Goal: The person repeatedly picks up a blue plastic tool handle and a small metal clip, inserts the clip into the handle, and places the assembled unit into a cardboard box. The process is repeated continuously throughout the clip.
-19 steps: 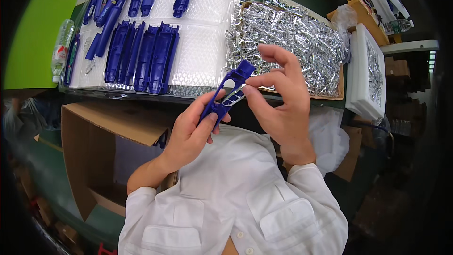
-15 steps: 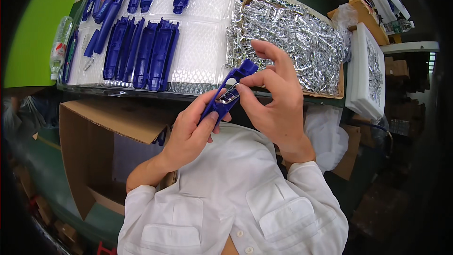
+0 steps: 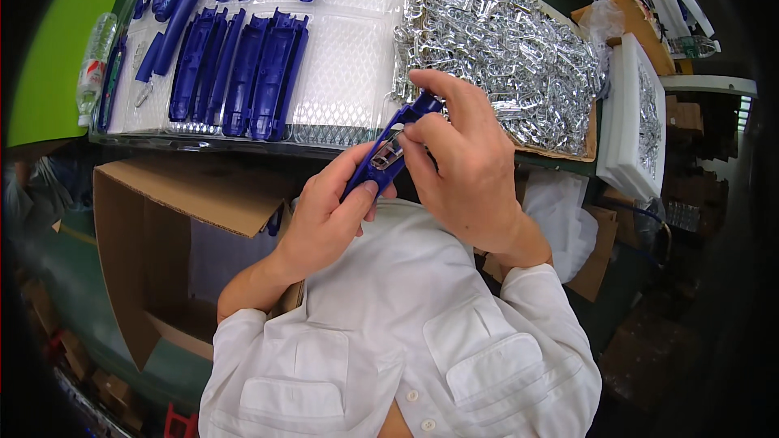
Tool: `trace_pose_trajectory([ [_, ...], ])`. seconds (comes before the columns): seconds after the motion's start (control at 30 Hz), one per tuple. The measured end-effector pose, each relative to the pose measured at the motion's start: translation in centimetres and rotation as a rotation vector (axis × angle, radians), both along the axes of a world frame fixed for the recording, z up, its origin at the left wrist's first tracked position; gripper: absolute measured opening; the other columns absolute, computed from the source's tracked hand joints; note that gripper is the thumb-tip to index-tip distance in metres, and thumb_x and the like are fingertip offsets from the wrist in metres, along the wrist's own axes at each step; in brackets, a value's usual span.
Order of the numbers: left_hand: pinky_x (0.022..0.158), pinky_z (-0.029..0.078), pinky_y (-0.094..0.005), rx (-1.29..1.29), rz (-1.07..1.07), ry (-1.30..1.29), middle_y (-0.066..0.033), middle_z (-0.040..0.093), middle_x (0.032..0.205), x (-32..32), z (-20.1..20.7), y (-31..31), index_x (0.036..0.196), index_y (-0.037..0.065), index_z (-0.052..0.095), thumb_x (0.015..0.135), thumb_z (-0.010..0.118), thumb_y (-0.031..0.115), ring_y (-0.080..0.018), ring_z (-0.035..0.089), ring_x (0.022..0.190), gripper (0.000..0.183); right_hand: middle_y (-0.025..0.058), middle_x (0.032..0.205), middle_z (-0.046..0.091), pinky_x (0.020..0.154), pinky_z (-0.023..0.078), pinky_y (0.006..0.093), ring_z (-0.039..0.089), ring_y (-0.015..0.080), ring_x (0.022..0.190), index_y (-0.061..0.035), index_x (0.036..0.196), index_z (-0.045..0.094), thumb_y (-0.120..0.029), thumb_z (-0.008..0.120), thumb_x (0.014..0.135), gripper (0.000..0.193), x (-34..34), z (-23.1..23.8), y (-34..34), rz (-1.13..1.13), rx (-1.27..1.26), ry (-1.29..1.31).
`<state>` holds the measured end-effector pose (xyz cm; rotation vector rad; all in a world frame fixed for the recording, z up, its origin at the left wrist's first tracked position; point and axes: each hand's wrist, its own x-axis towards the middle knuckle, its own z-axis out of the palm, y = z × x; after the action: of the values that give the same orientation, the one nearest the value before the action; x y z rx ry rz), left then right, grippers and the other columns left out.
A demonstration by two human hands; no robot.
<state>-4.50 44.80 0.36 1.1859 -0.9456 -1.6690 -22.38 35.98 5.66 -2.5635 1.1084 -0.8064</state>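
Note:
Tilted up to the right, a blue plastic housing half (image 3: 393,173) is held in my left hand (image 3: 331,204), fingers wrapped beneath and thumb on its lower end. A shiny looped metal clip (image 3: 385,154) lies in its hollow. My right hand (image 3: 469,164) is closed over the housing's upper part, thumb and forefinger pinching at the clip; the fingertips hide its upper end. Beyond my right hand is a heap of similar metal clips (image 3: 503,57) in a shallow cardboard box. Several blue housing halves (image 3: 261,77) stand in rows on a clear plastic tray (image 3: 337,73) ahead.
A clear bottle (image 3: 96,65) and a bright green panel (image 3: 57,57) are at the left. Below the bench edge, an open cardboard box (image 3: 191,186) sits at the left. White foam trays (image 3: 629,122) lean at the right, near a white plastic bag (image 3: 560,223).
My right hand has come further over the housing, and its fingers have curled in. The clip sits lower in the hollow. The view has shifted slightly.

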Motion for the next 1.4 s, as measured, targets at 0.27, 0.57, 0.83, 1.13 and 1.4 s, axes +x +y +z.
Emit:
trace_pose_trajectory([
  [0.27, 0.063, 0.051, -0.025, -0.148, 0.03, -0.067, -0.0034, 0.069, 0.089, 0.0, 0.0, 0.2, 0.139, -0.001, 0.056, 0.1, 0.057, 0.007, -0.0074, 0.061, 0.072, 0.04, 0.0186, 0.125, 0.067, 0.091, 0.057, 0.0369, 0.069, 0.0282, 0.111, -0.0002, 0.11, 0.063, -0.003, 0.082, 0.077, 0.038, 0.4, 0.3, 0.5, -0.226, 0.156, -0.211],
  [0.57, 0.062, 0.052, -0.0273, -0.131, 0.005, -0.135, -0.0069, 0.068, 0.075, -0.5, 0.7, -1.7, 0.114, -0.005, 0.065, 0.105, 0.055, 0.014, -0.0116, 0.066, 0.064, 0.023, 0.0067, 0.096, 0.071, 0.081, 0.056, 0.0294, 0.07, 0.0146, 0.086, -0.0016, 0.11, 0.063, -0.003, 0.079, 0.08, 0.034, 0.0, -1.3, 0.9, -0.186, 0.573, -0.328],
  [0.83, 0.054, 0.049, -0.0257, -0.12, 0.08, -0.183, -0.0041, 0.064, 0.067, -1.2, -0.5, -1.9, 0.106, -0.004, 0.069, 0.104, 0.057, 0.011, -0.0081, 0.062, 0.058, 0.019, 0.0082, 0.09, 0.07, 0.077, 0.057, 0.0319, 0.071, 0.019, 0.082, -0.0025, 0.107, 0.061, -0.007, 0.08, 0.08, 0.033, 0.0, -3.0, 0.8, -0.175, 0.429, -0.242],
  [1.13, 0.055, 0.048, -0.0238, -0.031, 0.009, -0.019, -0.0071, 0.068, 0.083, -0.3, -0.7, -2.6, 0.118, -0.002, 0.065, 0.106, 0.056, 0.021, -0.0089, 0.062, 0.063, 0.028, 0.0095, 0.094, 0.072, 0.077, 0.058, 0.0329, 0.072, 0.0175, 0.082, 0.0012, 0.112, 0.061, -0.007, 0.078, 0.082, 0.036, 0.6, -3.7, -0.6, -0.171, 0.505, -0.302],
  [1.4, 0.05, 0.053, -0.0243, 0.088, -0.104, 0.306, -0.0224, 0.071, 0.104, 3.2, 1.0, -0.8, 0.141, -0.011, 0.051, 0.104, 0.056, 0.031, -0.016, 0.067, 0.06, 0.056, 0.0073, 0.108, 0.069, 0.087, 0.053, 0.0279, 0.065, 0.0121, 0.096, 0.0029, 0.131, 0.059, -0.007, 0.075, 0.091, 0.044, -1.8, -0.3, -0.9, -0.029, 0.971, -0.65],
])
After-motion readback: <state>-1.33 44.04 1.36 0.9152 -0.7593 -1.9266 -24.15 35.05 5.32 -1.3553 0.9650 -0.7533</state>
